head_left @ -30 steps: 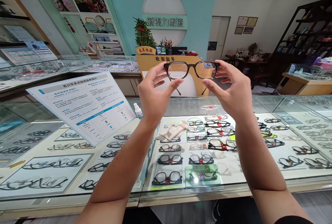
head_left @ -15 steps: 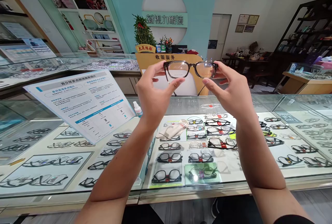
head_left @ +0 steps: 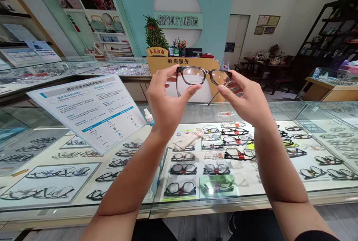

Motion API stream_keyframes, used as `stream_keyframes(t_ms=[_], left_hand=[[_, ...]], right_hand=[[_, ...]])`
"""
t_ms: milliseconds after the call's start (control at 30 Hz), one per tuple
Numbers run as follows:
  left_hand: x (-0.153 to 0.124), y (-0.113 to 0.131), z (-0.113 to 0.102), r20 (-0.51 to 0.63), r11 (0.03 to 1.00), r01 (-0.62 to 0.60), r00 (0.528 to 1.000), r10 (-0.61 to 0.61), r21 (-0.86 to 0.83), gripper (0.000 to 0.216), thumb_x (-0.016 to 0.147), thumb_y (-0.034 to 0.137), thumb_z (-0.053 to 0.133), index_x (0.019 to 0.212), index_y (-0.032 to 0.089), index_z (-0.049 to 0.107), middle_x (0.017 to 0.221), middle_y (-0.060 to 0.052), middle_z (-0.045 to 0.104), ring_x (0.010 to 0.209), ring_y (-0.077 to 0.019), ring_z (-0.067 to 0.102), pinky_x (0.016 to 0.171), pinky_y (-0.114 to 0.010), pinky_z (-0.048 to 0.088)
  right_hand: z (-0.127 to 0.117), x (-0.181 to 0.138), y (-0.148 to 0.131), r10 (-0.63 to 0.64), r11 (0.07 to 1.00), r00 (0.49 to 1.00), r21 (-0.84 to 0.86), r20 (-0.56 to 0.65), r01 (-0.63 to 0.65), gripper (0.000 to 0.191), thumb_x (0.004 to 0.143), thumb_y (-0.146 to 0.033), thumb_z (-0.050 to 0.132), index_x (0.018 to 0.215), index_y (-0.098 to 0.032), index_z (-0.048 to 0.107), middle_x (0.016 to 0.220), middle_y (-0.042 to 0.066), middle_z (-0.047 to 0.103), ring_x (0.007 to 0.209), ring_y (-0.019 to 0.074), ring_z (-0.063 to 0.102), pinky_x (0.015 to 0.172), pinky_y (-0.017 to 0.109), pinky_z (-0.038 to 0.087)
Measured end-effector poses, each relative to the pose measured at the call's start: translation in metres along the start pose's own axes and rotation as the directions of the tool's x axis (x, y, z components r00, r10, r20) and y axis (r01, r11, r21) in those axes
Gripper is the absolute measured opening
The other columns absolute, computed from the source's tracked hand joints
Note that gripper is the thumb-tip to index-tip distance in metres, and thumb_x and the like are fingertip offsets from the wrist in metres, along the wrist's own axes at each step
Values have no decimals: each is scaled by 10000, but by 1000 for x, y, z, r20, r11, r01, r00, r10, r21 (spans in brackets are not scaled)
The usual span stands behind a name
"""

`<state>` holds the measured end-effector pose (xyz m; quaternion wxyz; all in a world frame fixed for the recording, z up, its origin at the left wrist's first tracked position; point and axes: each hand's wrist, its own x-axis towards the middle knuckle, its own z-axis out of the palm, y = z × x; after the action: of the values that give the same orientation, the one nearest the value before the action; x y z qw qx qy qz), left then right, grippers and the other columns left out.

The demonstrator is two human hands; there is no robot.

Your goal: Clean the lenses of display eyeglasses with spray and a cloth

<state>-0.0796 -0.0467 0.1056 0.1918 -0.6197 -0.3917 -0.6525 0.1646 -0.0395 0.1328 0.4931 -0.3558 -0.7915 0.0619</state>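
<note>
A pair of dark-framed eyeglasses (head_left: 207,72) is held up in front of me, above the glass counter. My left hand (head_left: 169,97) pinches its left end between thumb and fingers. At the opposite end my right hand (head_left: 243,97) grips the frame the same way, its thumb near the lower rim. The temples are unfolded and hang down behind the lenses. The frame is turned slightly, its right side looking narrower than its left. Below the hands, a light cloth pouch (head_left: 187,139) and a small white dropper bottle (head_left: 149,117) lie around the counter.
The glass display counter (head_left: 156,208) holds several rows of eyeglasses, such as a black pair (head_left: 180,189). A printed sheet (head_left: 86,110) rests on its left side. Behind stand a wooden cashier desk (head_left: 156,64) with a potted plant (head_left: 154,34), and a display case (head_left: 321,88) at right.
The eyeglasses have rotated a little, so the right lens now looks narrower and the right temple has shifted left. My right hand has moved slightly left; the left hand barely differs.
</note>
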Motion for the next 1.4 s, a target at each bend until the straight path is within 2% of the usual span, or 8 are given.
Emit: stream_keyframes(t_ms=[133, 333, 467, 833, 1033, 1267, 1400], left_hand=[[-1, 3, -1, 0, 997, -31, 1000, 31, 70, 713, 865, 723, 854, 1414, 306, 672, 1284, -99, 778, 1220, -342, 747, 1028, -510, 614], [-2, 3, -2, -10, 995, -75, 997, 76, 71, 723, 836, 709, 884, 1403, 313, 674, 1281, -94, 769, 1210, -352, 737, 1045, -520, 583], [-1, 4, -2, -17, 993, -87, 996, 89, 78, 729, 825, 699, 899, 1399, 311, 671, 1271, -88, 769, 1207, -351, 735, 1051, -513, 573], [-2, 3, -2, -10, 995, -76, 997, 77, 64, 711, 835, 679, 907, 1395, 309, 670, 1287, -89, 763, 1264, -357, 717, 1082, -528, 570], [-2, 4, -2, -14, 996, -70, 997, 71, 63, 699, 836, 686, 902, 1381, 308, 681, 1265, -89, 769, 1225, -348, 731, 1067, -529, 580], [1, -1, -3, -15, 997, -65, 998, 65, 37, 694, 831, 684, 905, 1381, 316, 693, 1262, -79, 773, 1180, -321, 750, 1033, -512, 620], [5, -9, -3, 17, 999, -50, 999, 50, -6, 709, 824, 703, 902, 1378, 309, 698, 1261, -75, 779, 1174, -309, 764, 1028, -500, 636]], right_hand=[[-1, 0, -1, 11, 1000, 1000, 19, 22, -12, 532, 1034, -706, 612, 1357, -312, 766, 1202, 97, 834, 1058, 295, 769, 876, 450, 625], [-1, 2, 0, 31, 998, 999, 58, 27, -33, 406, 1024, -569, 671, 1308, -301, 783, 1197, 83, 845, 1042, 283, 777, 889, 451, 624], [0, 3, 2, 34, 997, 999, 66, 27, -36, 385, 1018, -540, 680, 1288, -289, 791, 1192, 85, 849, 1034, 278, 781, 882, 446, 624], [1, 3, 4, 52, 996, 998, 69, 26, -54, 382, 1016, -569, 686, 1242, -280, 793, 1191, 94, 835, 1020, 270, 784, 862, 430, 622], [1, 2, 4, 72, 994, 997, 86, 25, -74, 425, 1002, -611, 690, 1246, -277, 789, 1181, 94, 837, 1041, 274, 776, 859, 426, 614], [1, 2, 0, 85, 994, 996, 67, 4, -85, 438, 987, -620, 712, 1245, -273, 782, 1188, 94, 832, 1062, 287, 781, 899, 452, 609], [0, 1, -1, 76, 996, 997, 37, -20, -76, 520, 967, -686, 728, 1284, -276, 773, 1199, 104, 828, 1090, 312, 783, 948, 486, 621]])
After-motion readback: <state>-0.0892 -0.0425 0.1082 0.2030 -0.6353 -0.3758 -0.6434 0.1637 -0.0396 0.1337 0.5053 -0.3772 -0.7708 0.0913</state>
